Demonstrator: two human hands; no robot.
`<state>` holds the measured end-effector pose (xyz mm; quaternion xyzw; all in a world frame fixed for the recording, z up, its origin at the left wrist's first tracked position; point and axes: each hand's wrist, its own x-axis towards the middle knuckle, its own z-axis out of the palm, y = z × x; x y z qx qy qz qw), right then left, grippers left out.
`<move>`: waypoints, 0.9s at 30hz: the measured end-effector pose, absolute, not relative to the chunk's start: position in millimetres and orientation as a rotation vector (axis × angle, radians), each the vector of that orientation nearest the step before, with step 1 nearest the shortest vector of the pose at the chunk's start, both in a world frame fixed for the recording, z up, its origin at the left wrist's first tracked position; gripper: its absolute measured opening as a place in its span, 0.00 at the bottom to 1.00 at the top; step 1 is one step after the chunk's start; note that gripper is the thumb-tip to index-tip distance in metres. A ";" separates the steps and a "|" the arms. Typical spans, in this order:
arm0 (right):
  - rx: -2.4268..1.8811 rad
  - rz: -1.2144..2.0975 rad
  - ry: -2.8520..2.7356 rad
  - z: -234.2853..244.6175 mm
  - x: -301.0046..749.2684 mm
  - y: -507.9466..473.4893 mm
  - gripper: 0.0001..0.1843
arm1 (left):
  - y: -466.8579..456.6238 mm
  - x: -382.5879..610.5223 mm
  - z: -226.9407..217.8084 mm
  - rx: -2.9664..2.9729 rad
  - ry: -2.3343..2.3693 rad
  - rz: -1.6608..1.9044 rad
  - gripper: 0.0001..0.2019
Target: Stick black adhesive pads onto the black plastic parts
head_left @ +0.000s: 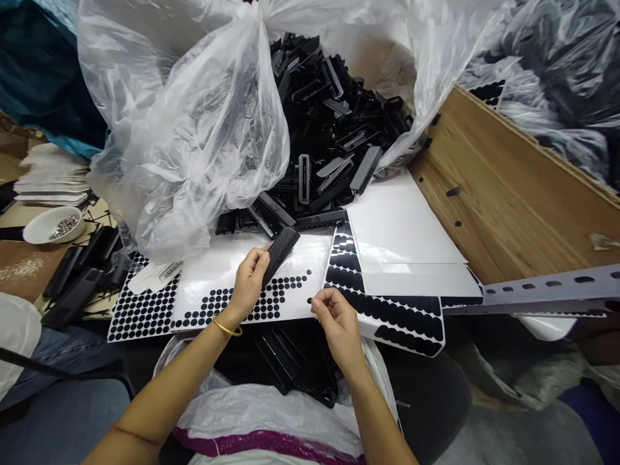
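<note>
My left hand (250, 279) is closed around one end of a long black plastic piece (281, 250) with a carbon-like textured face, tilted up to the right. Thumb and forefinger pinched, my right hand (336, 318) holds a small black round sticker (310, 300) at the fingertips. Beneath both hands lies a glossy white sheet (213, 261) with rows of black round stickers, part of it bare. Another dotted sheet (140, 316) lies at its left. On the right is a sheet of larger black round stickers (387, 310), partly under white paper (407, 232).
A heap of black plastic pieces (334, 110) rises behind, beside a clear plastic bag (194, 142). A wooden panel (513, 206) stands at the right. At left are a white bowl (36, 229) of small metal parts and another person's leg (62, 352). An open sack (271, 413) holds black pieces below.
</note>
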<state>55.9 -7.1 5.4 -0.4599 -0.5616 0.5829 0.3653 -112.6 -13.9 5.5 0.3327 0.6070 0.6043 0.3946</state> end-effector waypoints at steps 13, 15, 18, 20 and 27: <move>-1.221 1.401 -1.386 3.7 52.2 -15.4 0.08 | -49.6 -56.1 6.7 0.277 1.013 1.303 0.09; -1.256 1.331 -1.443 3.6 52.6 -16.3 0.08 | -49.9 -55.7 7.4 0.273 1.024 1.300 0.09; -1.268 1.287 -1.471 4.4 52.4 -16.4 0.07 | -50.5 -55.0 9.0 0.288 1.034 1.292 0.10; -1.252 1.302 -1.460 4.3 52.2 -15.8 0.08 | -50.8 -54.3 10.3 0.301 1.036 1.294 0.10; -1.234 1.365 -1.416 4.6 52.9 -15.9 0.08 | -51.4 -51.7 14.1 0.344 1.076 1.305 0.12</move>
